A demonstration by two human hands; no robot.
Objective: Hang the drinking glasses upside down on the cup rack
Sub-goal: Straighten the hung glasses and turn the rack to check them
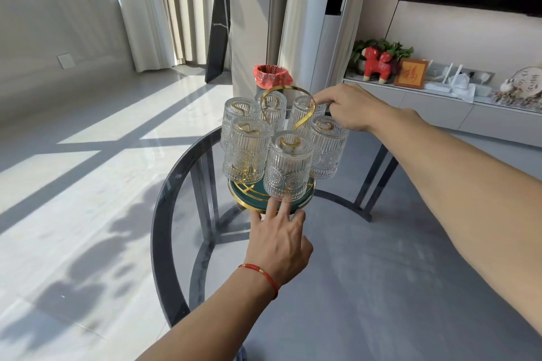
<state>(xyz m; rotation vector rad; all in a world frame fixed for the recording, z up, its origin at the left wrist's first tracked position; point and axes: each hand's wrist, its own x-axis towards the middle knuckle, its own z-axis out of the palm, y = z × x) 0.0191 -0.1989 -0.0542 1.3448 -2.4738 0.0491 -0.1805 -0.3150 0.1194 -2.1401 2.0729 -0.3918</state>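
A cup rack stands on a round glass table, with a gold looped handle (305, 114) and a green, gold-rimmed round base (305, 202). Several ribbed clear drinking glasses hang upside down on its gold prongs; the nearest glass (289, 168) faces me, another (247, 152) is at the left, and one (328, 148) is at the right. My left hand (278, 239) rests with spread fingertips against the near rim of the base. My right hand (346, 108) reaches in from the right and touches the far right glass behind the handle; its grip is partly hidden.
The glass table's dark rim (159, 214) curves around the rack, with dark legs below. A bin with a red bag (271, 76) stands behind on the floor. A low white cabinet (440, 102) with ornaments runs along the right wall.
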